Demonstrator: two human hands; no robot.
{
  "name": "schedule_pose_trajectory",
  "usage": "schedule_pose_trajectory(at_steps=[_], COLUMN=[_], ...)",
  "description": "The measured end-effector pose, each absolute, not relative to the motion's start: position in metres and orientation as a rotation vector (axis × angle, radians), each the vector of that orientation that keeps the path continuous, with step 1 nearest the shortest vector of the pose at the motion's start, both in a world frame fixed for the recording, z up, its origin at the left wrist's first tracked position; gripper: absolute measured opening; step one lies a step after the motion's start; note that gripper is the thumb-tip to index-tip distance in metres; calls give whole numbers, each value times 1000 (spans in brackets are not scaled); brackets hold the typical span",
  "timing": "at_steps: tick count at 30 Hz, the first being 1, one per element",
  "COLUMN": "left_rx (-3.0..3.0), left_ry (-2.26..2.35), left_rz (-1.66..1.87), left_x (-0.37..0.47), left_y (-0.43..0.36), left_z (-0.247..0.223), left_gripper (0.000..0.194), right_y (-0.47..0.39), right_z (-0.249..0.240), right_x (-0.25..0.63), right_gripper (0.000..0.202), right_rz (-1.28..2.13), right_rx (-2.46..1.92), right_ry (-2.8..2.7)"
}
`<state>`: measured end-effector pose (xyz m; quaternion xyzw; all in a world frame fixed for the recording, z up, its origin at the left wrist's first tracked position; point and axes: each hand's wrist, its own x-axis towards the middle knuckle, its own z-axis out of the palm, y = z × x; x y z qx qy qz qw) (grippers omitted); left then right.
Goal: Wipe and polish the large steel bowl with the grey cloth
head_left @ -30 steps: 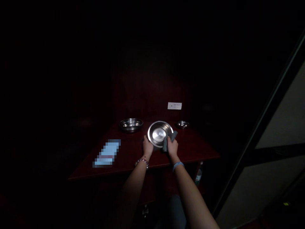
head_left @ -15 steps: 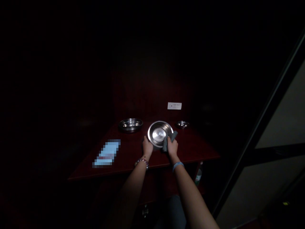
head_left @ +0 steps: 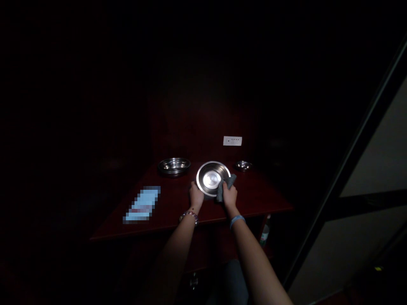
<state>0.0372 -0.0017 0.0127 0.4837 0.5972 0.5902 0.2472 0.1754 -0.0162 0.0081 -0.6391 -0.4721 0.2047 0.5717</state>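
A shiny steel bowl [head_left: 211,179] is tilted so that its inside faces me, over the dark red table [head_left: 178,207]. My left hand [head_left: 196,196] grips its lower left edge, with the fingers hidden behind it. At the lower right edge, my right hand [head_left: 229,195] is closed on a grey cloth [head_left: 220,193], the thumb pressing it against the rim. Behind and to the left stand several stacked steel bowls [head_left: 174,166]. A smaller steel bowl [head_left: 243,166] sits at the back right.
A pale blue pixelated patch [head_left: 143,205] lies on the table's left side. On the back wall is a white socket panel [head_left: 232,141]. A bottle [head_left: 265,233] stands below the tabletop at the right. A framed panel [head_left: 359,169] slants up the right side.
Almost nothing differs. Both hands, the bowl and the cloth keep their places, and the whole view has shifted by only a few pixels.
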Motion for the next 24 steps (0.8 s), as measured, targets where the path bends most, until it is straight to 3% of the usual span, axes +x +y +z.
schedule_pose_trajectory(at_steps=[24], left_rx=[1364], left_ry=[1684], left_rz=[1563], left_x=[36], left_y=[-1], left_z=[11], left_gripper=[20], right_y=[-18], right_z=[8], right_x=[174], right_gripper=[36], right_rz=[474], right_rx=[-1466], right_ry=[-1079])
